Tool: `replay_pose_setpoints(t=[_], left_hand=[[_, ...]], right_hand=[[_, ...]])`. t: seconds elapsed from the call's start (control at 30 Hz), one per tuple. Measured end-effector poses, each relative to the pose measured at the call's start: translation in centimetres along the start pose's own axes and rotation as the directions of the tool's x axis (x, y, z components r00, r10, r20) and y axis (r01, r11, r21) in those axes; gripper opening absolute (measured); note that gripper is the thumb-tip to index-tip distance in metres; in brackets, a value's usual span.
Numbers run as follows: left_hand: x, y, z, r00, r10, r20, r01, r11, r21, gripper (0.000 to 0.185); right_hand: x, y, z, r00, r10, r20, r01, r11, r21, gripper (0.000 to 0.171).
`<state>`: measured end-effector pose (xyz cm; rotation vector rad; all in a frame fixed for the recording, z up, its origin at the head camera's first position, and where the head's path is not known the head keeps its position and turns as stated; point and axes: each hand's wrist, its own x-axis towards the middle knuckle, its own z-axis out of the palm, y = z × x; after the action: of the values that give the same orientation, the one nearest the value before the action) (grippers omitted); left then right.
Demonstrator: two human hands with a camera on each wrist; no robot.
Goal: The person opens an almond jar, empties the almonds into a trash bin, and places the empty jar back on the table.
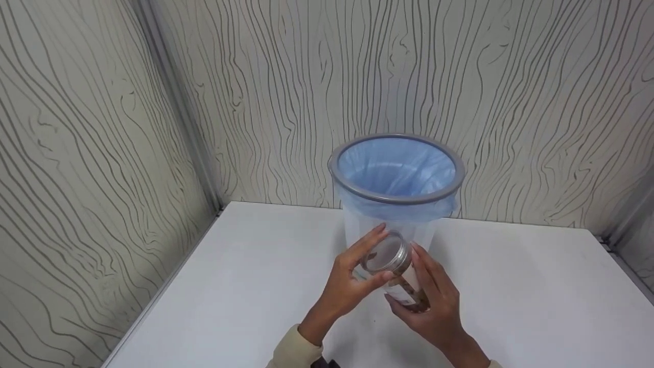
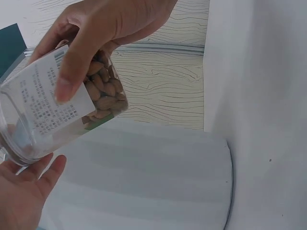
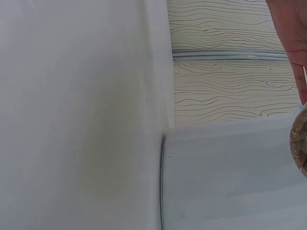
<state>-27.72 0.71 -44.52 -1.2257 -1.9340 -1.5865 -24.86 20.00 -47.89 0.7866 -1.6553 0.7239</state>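
A clear plastic jar (image 1: 396, 276) is held tilted above the white table (image 1: 245, 286), directly in front of a bin (image 1: 396, 176). The jar carries a white paper label (image 2: 45, 103) with a barcode and several lines of small print; the print is too fine and skewed to read, and no brand can be made out. Brown almonds (image 2: 103, 91) lie against the lower wall of the jar.

The left hand (image 1: 355, 278) has its fingers curled around the silver metal lid (image 1: 388, 254). The right hand (image 1: 434, 301) grips the jar body, fingers wrapped over the label. Whether the lid is tight or loosened cannot be told.

The bin is translucent, with a grey rim and a light blue liner (image 1: 396, 166) folded over its edge; its inside bottom is hidden. The right wrist view shows only the edge of the right hand, a sliver of the jar base (image 3: 300, 141), the bin wall and the table. Wood-grain patterned panels (image 1: 92, 153) enclose the table. Both forearms are cut off at the frame bottom.
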Motion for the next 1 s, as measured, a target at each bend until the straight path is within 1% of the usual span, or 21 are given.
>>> replay_pose_setpoints(t=[0.07,0.13,0.33,0.6,1.0], left_hand=[[-0.03,-0.18,-0.03,1.0,0.025,0.003,-0.025,1.0,0.004,0.06],[-0.06,-0.27,-0.04,0.999,0.036,0.008,-0.036,0.999,0.002,0.058],[0.0,-0.2,-0.06,0.999,0.047,0.006,-0.047,0.999,-0.001,0.057],[0.01,-0.53,0.15,0.996,0.088,-0.029,-0.086,0.995,0.057,0.055],[-0.13,-0.43,0.38,0.992,0.105,-0.07,-0.101,0.994,0.052,0.05]], right_hand=[[0.02,-0.05,0.01,1.0,0.0,0.003,0.0,1.0,0.002,0.076],[0.05,-0.09,0.03,1.0,-0.002,0.002,0.002,1.0,0.008,0.077],[0.21,-0.16,0.08,1.0,-0.02,-0.014,0.02,0.999,0.041,0.077],[0.19,-0.18,0.14,1.0,-0.02,-0.017,0.02,0.999,0.041,0.077],[0.0,-0.3,0.18,1.0,-0.011,-0.006,0.011,0.999,0.038,0.077]])
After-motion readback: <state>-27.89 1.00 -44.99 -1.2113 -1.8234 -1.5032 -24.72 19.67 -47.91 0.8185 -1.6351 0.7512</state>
